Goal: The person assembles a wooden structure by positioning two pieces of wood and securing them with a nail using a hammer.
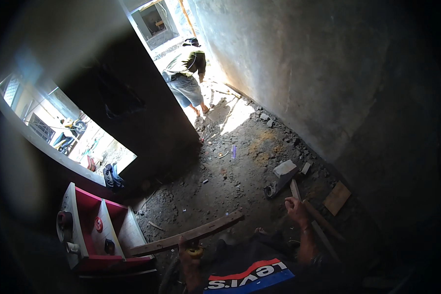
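My left hand (pixel 188 259) is low in the head view, its thumb against the near edge of a long wooden plank (pixel 208 229). The hand looks closed around the plank's edge, though most fingers are hidden. A yellow rounded object (pixel 195 252) shows right beside it, too dark to name surely. The plank's left end lies at a pink and white shelf unit (pixel 117 258). My right hand (pixel 297 211) is raised further right with curled fingers; what it pinches, if anything, cannot be made out. Behind it runs a pale wooden strip (pixel 295 189), with a browner strip (pixel 323 220) alongside.
Rubble and dust cover the floor (pixel 215 181). A pale block (pixel 285 168) and a flat wood piece (pixel 337 198) lie near the right wall (pixel 299 73). Another person (pixel 186 73) bends forward at the bright doorway. Motorbikes (pixel 76 126) stand outside the left opening.
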{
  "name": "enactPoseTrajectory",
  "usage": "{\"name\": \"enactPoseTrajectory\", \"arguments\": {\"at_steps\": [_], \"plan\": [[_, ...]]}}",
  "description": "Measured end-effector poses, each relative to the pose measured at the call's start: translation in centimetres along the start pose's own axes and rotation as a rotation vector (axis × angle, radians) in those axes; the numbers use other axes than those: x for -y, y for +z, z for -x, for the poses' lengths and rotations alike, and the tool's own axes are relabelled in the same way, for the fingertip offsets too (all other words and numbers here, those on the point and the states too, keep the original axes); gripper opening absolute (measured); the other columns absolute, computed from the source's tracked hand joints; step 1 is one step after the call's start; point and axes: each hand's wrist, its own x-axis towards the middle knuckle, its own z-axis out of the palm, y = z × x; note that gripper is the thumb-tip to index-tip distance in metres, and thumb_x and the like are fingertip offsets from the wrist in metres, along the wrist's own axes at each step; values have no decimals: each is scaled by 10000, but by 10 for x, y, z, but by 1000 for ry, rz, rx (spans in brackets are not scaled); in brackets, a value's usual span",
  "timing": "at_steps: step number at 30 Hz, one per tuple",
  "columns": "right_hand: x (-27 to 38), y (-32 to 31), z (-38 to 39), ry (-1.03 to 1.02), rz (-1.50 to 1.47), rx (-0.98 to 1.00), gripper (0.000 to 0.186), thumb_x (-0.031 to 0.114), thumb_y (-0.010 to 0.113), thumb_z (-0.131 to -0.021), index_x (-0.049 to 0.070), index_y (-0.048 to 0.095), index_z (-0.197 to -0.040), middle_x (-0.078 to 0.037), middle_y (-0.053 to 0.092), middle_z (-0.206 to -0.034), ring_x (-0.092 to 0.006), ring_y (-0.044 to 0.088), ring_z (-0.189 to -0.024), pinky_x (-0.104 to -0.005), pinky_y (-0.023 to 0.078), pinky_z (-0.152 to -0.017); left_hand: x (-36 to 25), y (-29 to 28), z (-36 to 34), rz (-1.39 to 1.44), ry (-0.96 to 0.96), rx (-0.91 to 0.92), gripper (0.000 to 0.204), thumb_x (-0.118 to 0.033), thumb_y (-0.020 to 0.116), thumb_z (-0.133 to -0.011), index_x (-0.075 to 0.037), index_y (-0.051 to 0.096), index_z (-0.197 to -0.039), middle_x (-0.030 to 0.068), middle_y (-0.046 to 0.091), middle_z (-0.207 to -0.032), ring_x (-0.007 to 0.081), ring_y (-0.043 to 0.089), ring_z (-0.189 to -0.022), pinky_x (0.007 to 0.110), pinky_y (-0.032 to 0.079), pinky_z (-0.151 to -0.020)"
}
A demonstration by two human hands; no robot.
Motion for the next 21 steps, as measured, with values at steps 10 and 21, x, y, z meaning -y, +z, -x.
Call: {"name": "enactPoseTrajectory", "arguments": {"at_steps": [10,21], "plan": [[6,-9,-140,-87,15,-52,314,274,656,-966,36,703,-1165,-134,755,-1000,-202,728,-905,-350,544,-773,33,51,-55,158,-129,-36,411,-461,707,-916,-125,615,-1135,55,684,-1026,261,703,-873,424,600,-597],[96,19,-406,-26,78,122,349,294,658,-962,44,694,-1204,-80,747,-975,-147,679,-889,-327,531,-790,37,162,-247,210,-175,-125,513,-470,734,-893,-106,605,-1230,64,677,-1106,269,694,-944,428,597,-673]]}}
